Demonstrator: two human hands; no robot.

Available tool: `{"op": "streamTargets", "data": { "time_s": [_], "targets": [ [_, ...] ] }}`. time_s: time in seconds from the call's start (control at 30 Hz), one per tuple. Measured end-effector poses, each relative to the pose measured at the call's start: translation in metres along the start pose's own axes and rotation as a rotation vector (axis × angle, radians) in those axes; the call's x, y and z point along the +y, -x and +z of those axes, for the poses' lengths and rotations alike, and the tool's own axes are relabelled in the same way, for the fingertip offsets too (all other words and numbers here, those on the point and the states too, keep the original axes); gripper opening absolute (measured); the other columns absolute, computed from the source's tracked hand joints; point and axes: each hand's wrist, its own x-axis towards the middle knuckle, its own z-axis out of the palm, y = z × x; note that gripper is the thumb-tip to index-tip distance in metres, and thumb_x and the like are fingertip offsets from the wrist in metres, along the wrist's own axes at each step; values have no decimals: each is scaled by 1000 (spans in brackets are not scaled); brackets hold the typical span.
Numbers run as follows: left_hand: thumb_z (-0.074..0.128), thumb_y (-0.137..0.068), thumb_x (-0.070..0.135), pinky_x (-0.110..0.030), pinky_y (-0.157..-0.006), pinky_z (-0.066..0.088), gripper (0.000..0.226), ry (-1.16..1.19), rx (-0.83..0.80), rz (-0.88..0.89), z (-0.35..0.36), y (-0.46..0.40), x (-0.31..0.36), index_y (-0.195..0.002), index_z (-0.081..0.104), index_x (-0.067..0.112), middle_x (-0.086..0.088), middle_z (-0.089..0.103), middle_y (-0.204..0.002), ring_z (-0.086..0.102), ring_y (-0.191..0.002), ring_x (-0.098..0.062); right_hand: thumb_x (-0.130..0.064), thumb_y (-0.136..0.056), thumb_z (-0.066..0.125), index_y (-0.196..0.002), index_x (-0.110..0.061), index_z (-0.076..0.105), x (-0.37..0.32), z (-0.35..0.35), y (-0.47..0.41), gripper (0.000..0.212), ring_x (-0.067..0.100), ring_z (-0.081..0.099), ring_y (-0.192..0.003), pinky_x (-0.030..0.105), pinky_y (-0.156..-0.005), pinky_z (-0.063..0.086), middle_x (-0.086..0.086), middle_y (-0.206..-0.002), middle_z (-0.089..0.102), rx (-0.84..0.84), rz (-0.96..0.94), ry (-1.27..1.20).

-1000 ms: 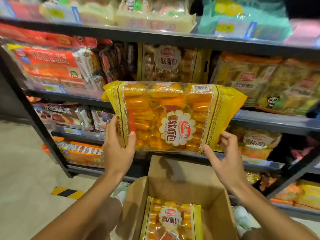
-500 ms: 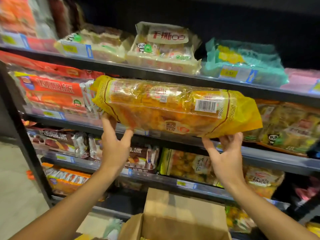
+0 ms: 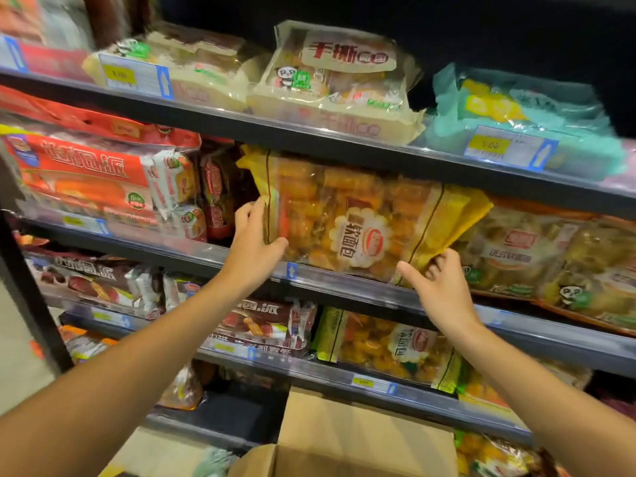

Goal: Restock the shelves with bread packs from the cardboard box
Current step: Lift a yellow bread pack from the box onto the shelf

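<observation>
A yellow bread pack (image 3: 358, 218) full of small golden buns stands tilted on the second shelf (image 3: 344, 278), its label turned sideways. My left hand (image 3: 253, 246) grips its left edge, thumb on the front. My right hand (image 3: 437, 287) pinches the lower right corner of the yellow wrapper. The cardboard box (image 3: 361, 438) sits below my arms at the bottom middle; only its back flap and rim show, and its contents are hidden.
Red cake packs (image 3: 86, 177) fill the shelf left of the pack, and orange-brown bread packs (image 3: 557, 259) lie to its right. The top shelf holds pale bread packs (image 3: 330, 80) and teal packs (image 3: 523, 115). Another yellow bun pack (image 3: 389, 346) lies one shelf lower.
The pack has gone from held flat in front of the shelf edge to standing inside the second shelf. Both hands followed it forward, and the view shifted upward.
</observation>
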Motion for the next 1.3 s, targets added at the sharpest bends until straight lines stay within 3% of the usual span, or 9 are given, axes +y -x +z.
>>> {"op": "streamTargets", "data": {
  "time_s": [0.13,0.23,0.33,0.5,0.57,0.77,0.93,1.1,1.3],
  "targets": [
    [62,-95,27,-29,-106,24,80,-134,-91,-73,3,-26,1,-157,13,15,-5,14,-154,20,-143,-26,-25,-86,78,-136,-16,42,-11,3,-32,62,15,56,-113,35,-99,45,-16,-104,57,27,80,-2],
    [65,-96,27,-33,-118,20,94,-4,-130,-127,5,-32,6,-159,-3,11,-4,1,-167,13,-152,-21,-21,-86,79,-150,-7,30,-16,5,-46,81,23,58,-115,34,-92,46,-3,-111,56,42,118,66],
    [64,-95,23,-32,-119,15,90,-93,-62,28,7,-25,-3,-160,2,17,-5,3,-167,6,-153,-19,-20,-90,74,-159,-13,11,-12,1,-38,94,17,48,-130,36,-106,43,-1,-130,50,33,13,123],
    [56,-99,31,-43,-123,14,51,-445,-282,311,12,-25,-24,-148,42,24,-3,9,-165,-2,-152,-24,-39,-99,57,-147,-39,44,4,-15,-20,50,26,10,-154,46,-120,24,4,-165,20,-212,-317,586],
    [47,-102,42,-49,-122,14,50,-585,-378,298,17,-30,-26,-148,42,22,-1,12,-166,0,-153,-27,-50,-100,46,-142,-39,53,5,-17,-20,44,28,0,-154,50,-121,15,1,-166,18,-287,-322,768],
    [21,-106,49,-39,-123,-4,61,-861,-537,190,32,-49,-13,-159,21,19,-6,11,-167,-3,-155,-24,-65,-100,24,-145,-45,47,-1,-14,-43,55,26,-2,-154,54,-121,19,-9,-168,8,-399,-196,925],
    [16,-101,59,-50,-124,9,65,-983,-580,41,42,-71,-11,-158,23,27,-5,12,-167,5,-154,-34,-67,-100,20,-153,-44,34,-8,-1,-63,59,33,13,-150,48,-120,15,2,-165,19,-489,-35,1018],
    [37,-103,41,-47,-120,23,48,-1030,-453,152,36,-63,4,-129,60,8,-17,19,-163,12,-150,-42,-60,-100,37,-149,-36,43,-13,1,-53,55,33,38,-128,43,-106,29,8,-139,46,-238,-265,1215],
    [39,-102,39,-47,-118,26,50,-1031,-563,105,40,-79,-3,-136,51,3,-12,30,-158,19,-148,-34,-58,-103,31,-147,-36,45,-24,9,-65,51,35,43,-132,44,-110,31,9,-147,46,-416,-112,1157]
  ]
}}
